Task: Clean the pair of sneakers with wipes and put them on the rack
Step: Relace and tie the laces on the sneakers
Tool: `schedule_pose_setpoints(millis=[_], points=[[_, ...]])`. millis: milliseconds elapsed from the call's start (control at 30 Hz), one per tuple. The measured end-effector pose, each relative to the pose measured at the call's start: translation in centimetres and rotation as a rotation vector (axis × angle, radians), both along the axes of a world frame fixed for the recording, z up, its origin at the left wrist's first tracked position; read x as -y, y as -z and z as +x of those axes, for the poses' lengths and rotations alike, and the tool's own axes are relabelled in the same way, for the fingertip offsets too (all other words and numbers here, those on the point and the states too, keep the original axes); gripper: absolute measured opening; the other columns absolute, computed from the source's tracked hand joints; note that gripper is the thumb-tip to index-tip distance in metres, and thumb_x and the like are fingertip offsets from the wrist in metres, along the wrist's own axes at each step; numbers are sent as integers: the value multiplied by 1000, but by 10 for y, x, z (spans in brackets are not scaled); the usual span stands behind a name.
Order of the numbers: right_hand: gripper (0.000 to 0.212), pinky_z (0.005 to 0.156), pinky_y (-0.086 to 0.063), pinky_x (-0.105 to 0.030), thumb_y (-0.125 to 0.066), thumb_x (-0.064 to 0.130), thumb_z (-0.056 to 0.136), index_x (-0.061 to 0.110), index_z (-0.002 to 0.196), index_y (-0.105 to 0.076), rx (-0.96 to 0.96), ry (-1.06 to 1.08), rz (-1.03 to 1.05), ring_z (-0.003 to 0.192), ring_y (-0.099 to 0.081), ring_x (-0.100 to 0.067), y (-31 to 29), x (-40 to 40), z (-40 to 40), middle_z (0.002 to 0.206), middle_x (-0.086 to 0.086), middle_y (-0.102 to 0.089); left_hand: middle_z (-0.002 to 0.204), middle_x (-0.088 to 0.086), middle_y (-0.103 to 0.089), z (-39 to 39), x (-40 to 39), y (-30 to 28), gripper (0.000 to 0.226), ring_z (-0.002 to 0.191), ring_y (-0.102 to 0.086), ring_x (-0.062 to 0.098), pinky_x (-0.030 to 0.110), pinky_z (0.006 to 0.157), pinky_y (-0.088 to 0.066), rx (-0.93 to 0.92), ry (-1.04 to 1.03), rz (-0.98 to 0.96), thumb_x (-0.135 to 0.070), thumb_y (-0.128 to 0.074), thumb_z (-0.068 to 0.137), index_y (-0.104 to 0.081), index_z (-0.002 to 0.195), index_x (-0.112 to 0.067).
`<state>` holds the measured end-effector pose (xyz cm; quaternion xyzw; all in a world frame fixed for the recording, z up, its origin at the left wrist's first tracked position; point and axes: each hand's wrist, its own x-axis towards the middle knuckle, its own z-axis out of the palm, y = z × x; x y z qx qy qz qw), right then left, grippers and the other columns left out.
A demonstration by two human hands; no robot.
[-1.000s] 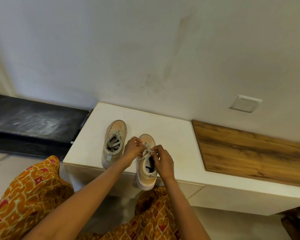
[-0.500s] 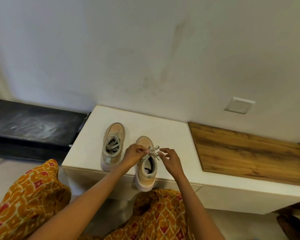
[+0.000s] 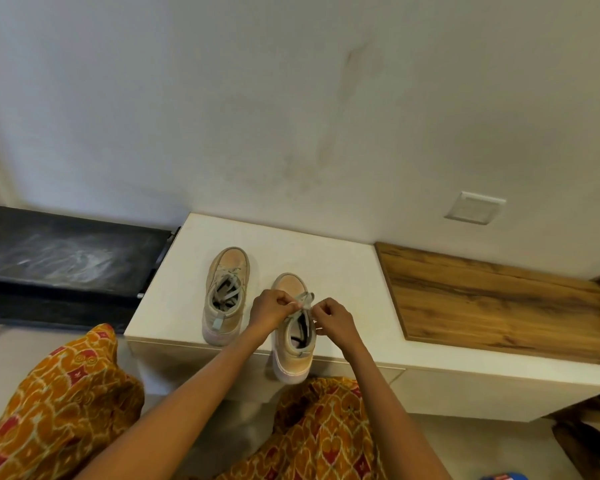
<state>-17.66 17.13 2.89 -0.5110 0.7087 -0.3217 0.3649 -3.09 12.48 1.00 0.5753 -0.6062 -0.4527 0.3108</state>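
Both the left hand (image 3: 272,310) and the right hand (image 3: 336,320) pinch the grey laces (image 3: 305,299) of the right-side beige sneaker (image 3: 293,355). Its matte, rounded mate (image 3: 226,296) stands just left on the smooth white bench (image 3: 343,268).

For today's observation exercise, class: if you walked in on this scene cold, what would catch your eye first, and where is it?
First, the two hands meeting at the middle: the left hand and right hand each pinch the grey laces of the right sneaker, whose heel juts over the front edge of the white bench. Its partner, the left sneaker, stands beside it untouched. The orange patterned garment fills the foreground.
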Motion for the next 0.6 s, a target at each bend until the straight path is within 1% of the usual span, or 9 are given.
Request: schedule_pose_setpoints(millis=[67, 133, 167, 233, 300, 367, 467, 533, 600], points=[[33, 67, -49, -30, -64, 44, 83, 14, 71, -55, -119, -19, -50, 71, -61, -18, 2, 1, 2, 72, -1, -62, 93, 1, -70, -1, 1, 0, 19, 89, -64, 17, 35, 84, -53, 9, -9, 16, -29, -72, 79, -71, 91, -14], [36, 67, -48, -33, -64, 44, 83, 16, 64, -53, -196, -22, -69, 69, -61, -19, 5, 3, 1, 68, -2, -63, 92, 1, -70, -2, 2, -1, 14, 87, -64, 17, 36, 83, -53, 21, -3, 37, -29, -71, 80, -70, 86, -16], [36, 70, -52, -36, -64, 42, 83, 17, 62, -51, -188, -4, -56, 71, -64, -21, 6, 4, 0, 68, -5, -64, 90, 1, -69, -2, 3, -2, 11, 86, -64, 18, 37, 82, -53, 19, 3, 56, -28, -70, 80, -69, 81, -17], [33, 75, -55, -46, -62, 36, 81, 17, 59, -47, -89, 70, -27, 72, -67, -26, 8, 4, -1, 69, -10, -66, 82, 4, -66, -1, 4, -4, 15, 79, -61, 21, 37, 79, -51, -1, 4, 117, -24, -67, 82, -63, 70, -16], [31, 77, -55, -50, -61, 29, 81, 16, 58, -46, -2, 138, -10, 71, -69, -27, 7, 2, 2, 67, -10, -65, 72, 6, -60, -2, 4, -7, 23, 71, -55, 21, 35, 71, -47, -14, -9, 172, -20, -63, 83, -56, 63, -15], [30, 76, -56, -49, -60, 22, 83, 12, 61, -44, 72, 191, 10, 72, -70, -29, 4, 2, 4, 70, -12, -64, 70, 7, -57, -2, 4, -8, 22, 70, -53, 21, 32, 67, -43, -31, -41, 217, -17, -61, 83, -55, 62, -13], [29, 76, -57, -47, -60, 17, 85, 10, 64, -41, 176, 235, 32, 75, -69, -31, 4, 1, 5, 74, -16, -60, 74, 10, -58, -3, 2, -10, 17, 72, -54, 23, 32, 67, -43, -83, -75, 280, -15, -61, 82, -57, 67, -10], [32, 76, -58, -44, -62, 19, 87, 9, 64, -42, 184, 226, 33, 73, -69, -28, 3, 0, 3, 74, -15, -61, 74, 10, -57, -1, 4, -10, 18, 69, -53, 20, 31, 66, -43, -85, -49, 283, -14, -60, 83, -56, 66, -10], [33, 76, -58, -43, -63, 25, 88, 9, 65, -46, 168, 186, 35, 74, -69, -27, 1, -2, 0, 77, -15, -65, 79, 11, -58, 1, 6, -11, 16, 69, -53, 18, 29, 66, -45, -94, -7, 294, -14, -58, 86, -58, 70, -10]])
